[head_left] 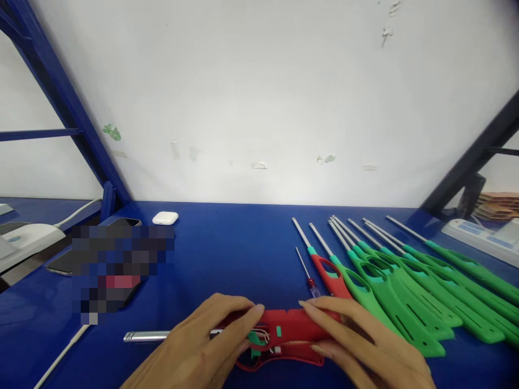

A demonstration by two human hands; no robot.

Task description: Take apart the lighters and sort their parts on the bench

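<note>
Nearest the wearer, the left hand (198,343) and the right hand (365,340) were apart, each clamped on one end of a red lighter (295,327) at the front of the blue table (227,259). The lighter's long axis ran left to right, its metal tube (146,336) pointing left past the left hand and its red handle reaching under the right fingers. The casing gaped along the near side, showing pale wires (263,336) and a green part (255,340)

Just beyond the right hand lay a screwdriver (311,284), tip pointing away and slightly left. Beside it another red lighter (333,274) and a fan of green lighters (405,302) aimed their metal tubes at the wall, leaning left, handles towards the near right. On the left lay a white cable (60,356) and a dark phone (60,263), partly under a pixelated patch where any writing could not be read

Farther back sat a small white case (165,218) and, at the far right, a white power strip (482,240), its markings too small to read. Behind rose the white wall (259,97), between blue frames (77,102)
</note>
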